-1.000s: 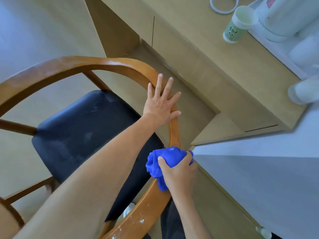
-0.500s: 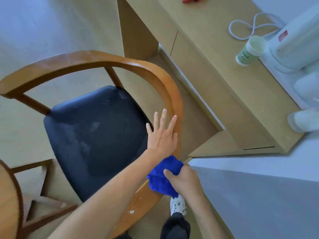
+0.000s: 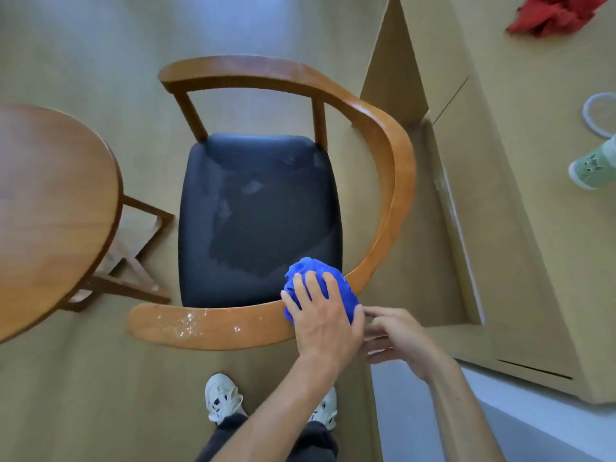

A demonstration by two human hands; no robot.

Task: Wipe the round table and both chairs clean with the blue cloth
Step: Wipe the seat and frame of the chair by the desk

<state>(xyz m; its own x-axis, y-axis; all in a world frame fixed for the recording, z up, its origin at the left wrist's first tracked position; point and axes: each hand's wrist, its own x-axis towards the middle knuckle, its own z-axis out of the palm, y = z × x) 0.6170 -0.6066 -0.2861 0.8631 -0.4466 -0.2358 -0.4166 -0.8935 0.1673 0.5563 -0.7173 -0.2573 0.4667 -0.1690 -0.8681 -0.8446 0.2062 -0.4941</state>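
- Blue cloth (image 3: 318,286), bunched into a wad, is pressed onto the curved wooden rail of the chair (image 3: 396,168), at the bend where the rail turns from the near side toward the right arm.
- It is covered from above by the left hand (image 3: 321,316), whose fingers are curled over the wad, so that grip is closed on the cloth.
- Just beside it the right hand (image 3: 396,338) is held with fingers loosely bent; its fingertips lie near the cloth's right edge, but nothing is seen to be held, so that grip is taken as open.
- Wet droplets are seen on the near stretch of the rail, left of the cloth, and dull smears on the dark seat.
- The chair-wiping step is judged to be in hand, with the rail being worked.
- For the next move, the cloth would have to be drawn along the rail under steady pressure, following the curve, so that the droplets are taken up; the seat looks to be still due.
- The round table (image 3: 50,208) stands close on the left, apart from the hands; a second chair is not seen.
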